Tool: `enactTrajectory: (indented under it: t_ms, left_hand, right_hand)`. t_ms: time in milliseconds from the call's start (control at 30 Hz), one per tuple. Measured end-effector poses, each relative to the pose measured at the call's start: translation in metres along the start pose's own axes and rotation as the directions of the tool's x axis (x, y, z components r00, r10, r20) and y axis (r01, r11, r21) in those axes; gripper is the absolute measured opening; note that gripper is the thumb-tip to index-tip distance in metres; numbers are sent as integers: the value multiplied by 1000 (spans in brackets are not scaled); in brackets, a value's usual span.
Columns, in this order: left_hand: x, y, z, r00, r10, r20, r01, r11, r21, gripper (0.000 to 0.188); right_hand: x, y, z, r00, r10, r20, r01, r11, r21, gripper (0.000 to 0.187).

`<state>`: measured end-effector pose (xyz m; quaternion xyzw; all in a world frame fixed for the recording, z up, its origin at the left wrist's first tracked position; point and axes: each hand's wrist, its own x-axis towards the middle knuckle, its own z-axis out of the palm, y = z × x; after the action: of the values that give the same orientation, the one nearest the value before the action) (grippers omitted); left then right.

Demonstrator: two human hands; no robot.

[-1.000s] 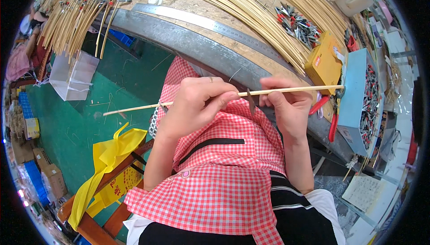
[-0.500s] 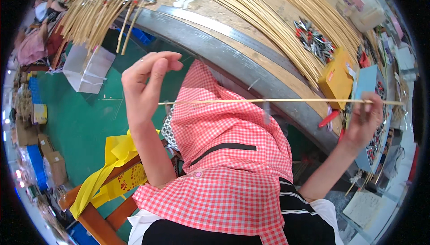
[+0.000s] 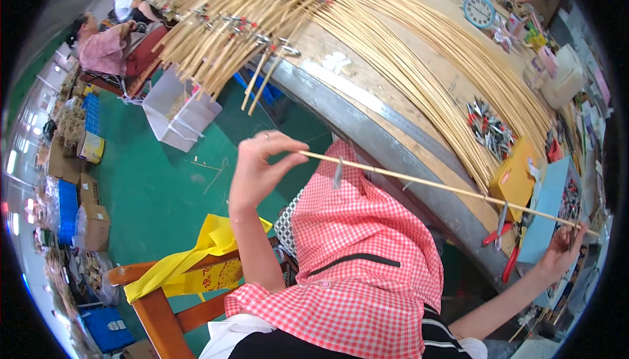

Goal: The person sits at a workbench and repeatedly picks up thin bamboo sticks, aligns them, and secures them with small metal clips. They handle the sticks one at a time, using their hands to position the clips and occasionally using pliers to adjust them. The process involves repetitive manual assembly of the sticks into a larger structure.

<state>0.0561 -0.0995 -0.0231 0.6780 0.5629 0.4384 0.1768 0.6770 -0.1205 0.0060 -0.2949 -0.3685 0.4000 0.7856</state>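
Both hands pinch a bamboo stick [image 3: 445, 188] beside the stick-strewn wooden table [image 3: 367, 83], green floor [image 3: 164, 188] below.

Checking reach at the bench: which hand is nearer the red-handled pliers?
Right. The right hand hovers just right of the red-handled pliers; the left hand is raised far to their left.

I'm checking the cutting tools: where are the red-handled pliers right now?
In the head view, the red-handled pliers lie at the right on the near edge of the workbench, below the yellow box and left of the right hand.
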Motion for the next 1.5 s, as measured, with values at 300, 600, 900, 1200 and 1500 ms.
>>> enactTrajectory:
  t_ms: [300,600,900,1200,1500]
  left_hand:
    - [21,-2,-28,958,-62,-280,67,998,7,13]
    - [116,-81,-107,798,12,-603,315,844,434,18]
    - [155,-131,-119,808,117,-577,318,738,595,21]
    - [93,-20,-54,819,150,-553,59,938,341,18]
    - [31,17,41,957,224,-183,-186,961,204,18]
  right_hand:
    - [-13,27,50,980,-4,-199,-48,965,-256,36]
    - [-10,44,44,991,24,-129,-61,953,-297,32]
    - [-13,66,52,991,93,-94,-120,932,-341,28]
    - [-27,85,96,990,141,14,-123,902,-414,24]
    - [-41,112,141,978,176,110,-49,709,-703,20]
